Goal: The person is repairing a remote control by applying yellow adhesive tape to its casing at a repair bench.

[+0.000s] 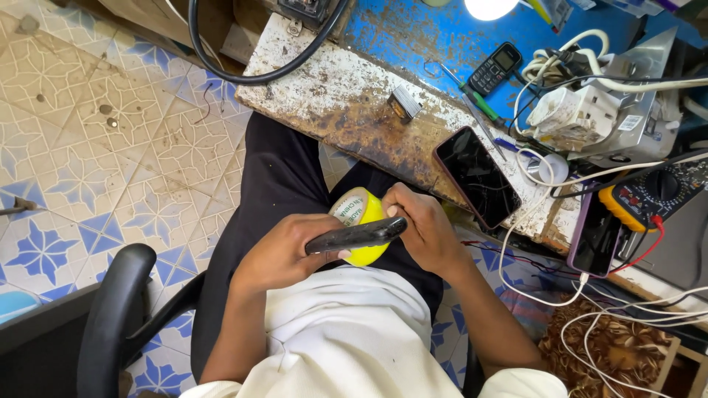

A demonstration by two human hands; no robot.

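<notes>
Yellow tape roll [359, 221] sits over the lap, held together with a dark phone [356, 235] laid across it. Left hand [284, 254] is closed around the phone; right hand [422, 230] pinches at the roll's edge near the phone's end. No strip visibly pulled free yet, so taping looks barely begun. Roll is glossy, with a pale printed core. Cracked phone [477, 177] lies on the stained bench [346, 103].

I see a keypad phone [495, 67] behind the cracked smartphone [477, 177] on the workbench [346, 96], a multimeter [653, 193] to its right.
</notes>
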